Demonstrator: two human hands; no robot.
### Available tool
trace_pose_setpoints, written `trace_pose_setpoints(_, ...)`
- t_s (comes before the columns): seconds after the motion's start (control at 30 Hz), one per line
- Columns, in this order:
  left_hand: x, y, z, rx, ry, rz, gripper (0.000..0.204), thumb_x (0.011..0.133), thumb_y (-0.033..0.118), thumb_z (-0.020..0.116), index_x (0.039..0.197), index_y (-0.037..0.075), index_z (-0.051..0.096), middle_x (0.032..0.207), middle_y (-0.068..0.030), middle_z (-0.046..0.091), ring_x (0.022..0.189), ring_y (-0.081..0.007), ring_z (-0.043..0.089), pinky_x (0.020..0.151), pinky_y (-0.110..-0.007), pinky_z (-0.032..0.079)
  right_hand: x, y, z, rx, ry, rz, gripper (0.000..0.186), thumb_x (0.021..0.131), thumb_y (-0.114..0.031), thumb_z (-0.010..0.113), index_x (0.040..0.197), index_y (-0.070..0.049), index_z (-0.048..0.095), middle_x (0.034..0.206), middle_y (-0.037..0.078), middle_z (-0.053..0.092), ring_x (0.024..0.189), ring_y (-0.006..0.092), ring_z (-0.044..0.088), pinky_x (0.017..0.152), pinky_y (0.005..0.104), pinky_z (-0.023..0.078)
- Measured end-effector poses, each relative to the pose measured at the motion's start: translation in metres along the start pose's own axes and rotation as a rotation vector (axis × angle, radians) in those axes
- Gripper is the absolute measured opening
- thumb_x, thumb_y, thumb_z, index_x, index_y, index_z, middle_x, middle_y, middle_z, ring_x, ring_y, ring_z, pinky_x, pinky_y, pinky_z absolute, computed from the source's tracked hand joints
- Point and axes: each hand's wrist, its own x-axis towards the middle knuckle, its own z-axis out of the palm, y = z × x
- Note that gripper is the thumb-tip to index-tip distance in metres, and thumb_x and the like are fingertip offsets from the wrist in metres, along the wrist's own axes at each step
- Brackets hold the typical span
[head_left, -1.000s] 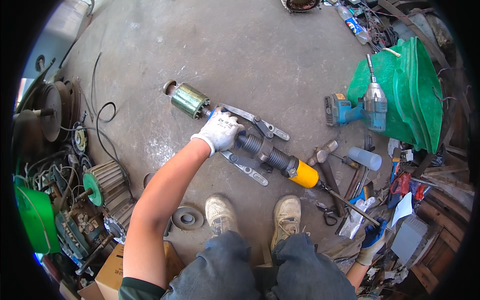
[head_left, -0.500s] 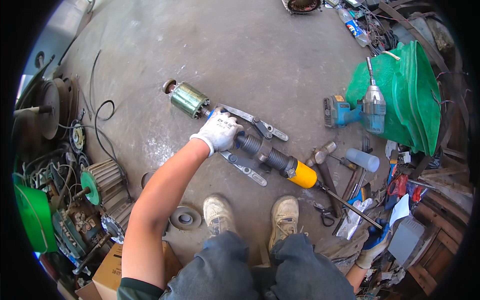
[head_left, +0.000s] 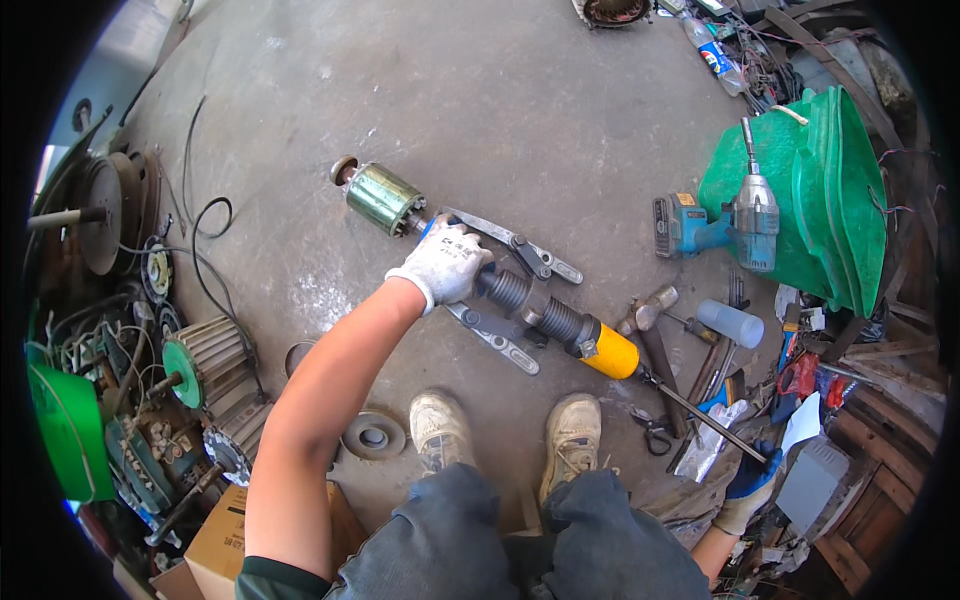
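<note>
My gloved left hand (head_left: 449, 262) is closed around the jaw end of a hydraulic gear puller (head_left: 550, 312). Two grey slotted puller arms (head_left: 520, 248) spread out on either side of its black threaded body. Beyond my fingers, the shaft of a motor rotor (head_left: 385, 198) points into the jaws, and the rotor lies on the floor. From the yellow end of the puller a long metal handle rod (head_left: 700, 415) runs to the lower right. My right hand (head_left: 748, 488), in a blue-palmed glove, is closed on the rod's far end.
On the right are a cordless impact wrench (head_left: 745, 215) against a green bin (head_left: 800, 190), a hammer (head_left: 650, 310), scissors (head_left: 655, 435) and a translucent cup (head_left: 730, 323). Motor parts (head_left: 205, 365) and a cardboard box (head_left: 215, 545) crowd the left. A metal ring (head_left: 373, 436) lies by my shoe.
</note>
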Motion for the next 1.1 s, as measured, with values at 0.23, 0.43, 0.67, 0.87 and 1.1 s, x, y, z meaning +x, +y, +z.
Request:
trace_pose_setpoints(0.23, 0.011, 0.009, -0.008, -0.006, -0.033, -0.005, 0.039, 0.066, 0.022, 0.075, 0.104, 0.016, 0.073, 0.101, -0.0086, 0.067, 0.107, -0.0289, 0.06, 0.108, -0.051, 0.033, -0.062, -0.122, 0.112, -0.155, -0.427, -0.479, 0.037, 0.103, -0.03, 0.048, 0.102, 0.004, 0.063, 0.098, 0.013, 0.068, 0.099, 0.0234, 0.063, 0.095, 0.0381, 0.046)
trace_pose_setpoints(0.43, 0.022, 0.025, -0.003, 0.033, -0.024, 0.037, 0.045, 0.064, 0.026, 0.078, 0.108, 0.016, 0.072, 0.104, -0.0094, 0.066, 0.108, -0.0301, 0.06, 0.11, -0.052, 0.031, 0.013, 0.016, -0.019, 0.535, 0.173, 0.248, 0.036, 0.103, -0.029, 0.045, 0.108, 0.002, 0.063, 0.104, 0.016, 0.067, 0.102, 0.027, 0.064, 0.099, 0.0414, 0.049)
trace_pose_setpoints(0.67, 0.002, -0.007, 0.002, -0.004, -0.034, -0.01, 0.04, 0.065, 0.027, 0.077, 0.103, 0.017, 0.073, 0.099, -0.0084, 0.067, 0.106, -0.029, 0.06, 0.108, -0.05, 0.033, -0.068, -0.111, 0.106, -0.162, -0.499, -0.35, 0.035, 0.104, -0.022, 0.048, 0.12, 0.007, 0.058, 0.115, 0.014, 0.065, 0.104, 0.0255, 0.064, 0.1, 0.0409, 0.047)
trace_pose_setpoints(0.87, -0.004, -0.015, -0.005, 0.008, -0.003, 0.034, 0.039, 0.068, 0.026, 0.075, 0.105, 0.015, 0.073, 0.101, -0.0103, 0.066, 0.107, -0.0299, 0.06, 0.11, -0.051, 0.032, -0.006, 0.024, -0.013, 0.727, -0.053, 0.313, 0.032, 0.105, -0.023, 0.045, 0.125, -0.002, 0.059, 0.119, 0.012, 0.063, 0.106, 0.0252, 0.063, 0.102, 0.0443, 0.05)
trace_pose_setpoints(1.1, -0.01, -0.016, 0.011, -0.015, 0.008, 0.005, 0.037, 0.069, 0.027, 0.076, 0.104, 0.016, 0.073, 0.098, -0.0097, 0.066, 0.105, -0.0296, 0.06, 0.11, -0.052, 0.032, -0.083, -0.115, 0.121, -0.096, -0.385, -0.276, 0.036, 0.105, -0.02, 0.045, 0.125, 0.009, 0.054, 0.114, 0.017, 0.064, 0.106, 0.025, 0.062, 0.098, 0.0399, 0.047)
